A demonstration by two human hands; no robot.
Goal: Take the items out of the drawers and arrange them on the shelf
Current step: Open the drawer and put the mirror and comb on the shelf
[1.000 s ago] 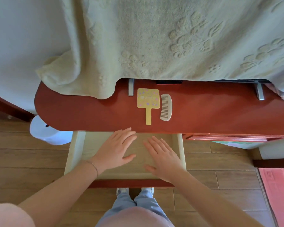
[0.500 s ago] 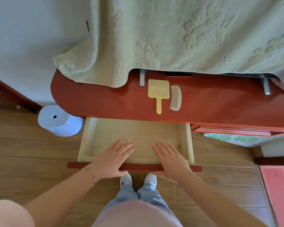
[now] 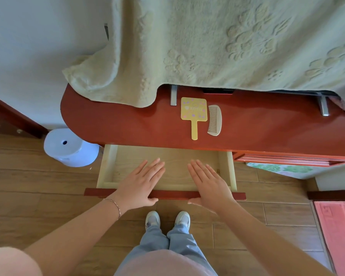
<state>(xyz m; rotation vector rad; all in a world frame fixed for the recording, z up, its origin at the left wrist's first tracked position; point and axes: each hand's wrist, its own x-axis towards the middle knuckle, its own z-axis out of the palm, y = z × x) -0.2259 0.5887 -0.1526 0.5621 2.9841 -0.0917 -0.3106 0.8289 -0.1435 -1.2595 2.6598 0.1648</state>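
A pale wooden drawer [image 3: 108, 168] stands pulled out from under the red shelf top [image 3: 112, 124]; nothing shows inside it. My left hand [image 3: 139, 186] and my right hand [image 3: 209, 186] lie flat with straight fingers over the drawer's red front edge [image 3: 171, 194], thumbs below it. On the shelf top lie a yellow hand mirror [image 3: 194, 112] and, touching close to its right, a beige comb [image 3: 215, 120].
A pale green embossed blanket [image 3: 207, 46] hangs over the back of the shelf. A light blue round container [image 3: 68, 148] stands on the wood floor at the left. A second red drawer [image 3: 287, 158] is slightly out at the right. A pink mat [image 3: 337, 236] lies at the far right.
My hands have drawn back from over the drawer's inside to its front edge. The view has shifted, so the shelf sits further right and the blue container shows fully.
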